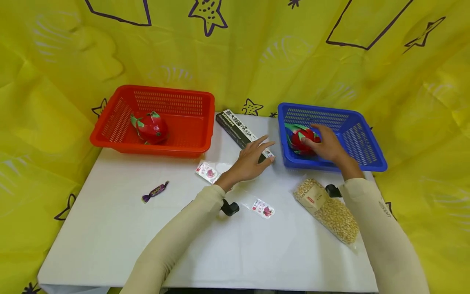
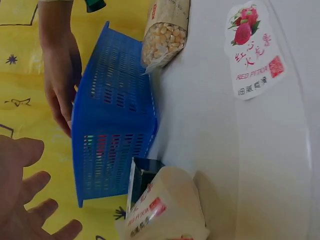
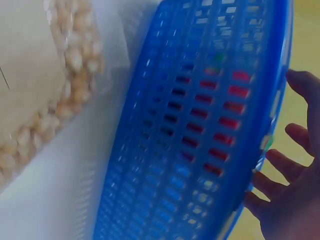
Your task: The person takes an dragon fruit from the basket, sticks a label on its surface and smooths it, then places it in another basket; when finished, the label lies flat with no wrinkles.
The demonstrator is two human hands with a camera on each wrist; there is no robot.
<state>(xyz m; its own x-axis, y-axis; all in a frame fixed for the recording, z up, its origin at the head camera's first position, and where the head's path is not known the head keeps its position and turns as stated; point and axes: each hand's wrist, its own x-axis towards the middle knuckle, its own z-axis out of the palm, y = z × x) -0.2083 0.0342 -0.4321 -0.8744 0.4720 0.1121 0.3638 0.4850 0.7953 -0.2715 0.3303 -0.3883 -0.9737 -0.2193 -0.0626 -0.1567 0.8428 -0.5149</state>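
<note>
My right hand (image 1: 327,145) reaches into the blue basket (image 1: 367,163), its thumb and fingers spread over a red dragon fruit (image 1: 299,143) with green tips. Through the basket's slots the right wrist view shows red patches of the fruit, with the fingers (image 3: 285,165) above the rim; whether they touch it is unclear. My left hand (image 1: 249,161) hovers with fingers apart over the near end of a pasta box (image 1: 235,126) and holds nothing. Under the left forearm lies clear packaging with dragon-fruit labels (image 1: 263,208). In the left wrist view, a pale labelled wrapper (image 2: 167,205) bulges up.
A red basket (image 1: 176,152) at the back left holds another dragon fruit (image 1: 150,127). A purple-wrapped candy (image 1: 156,191) lies on the white table (image 1: 110,241). Beneath the right forearm, a bag of corn kernels (image 1: 327,210) lies in front of the blue basket. Yellow cloth hangs behind.
</note>
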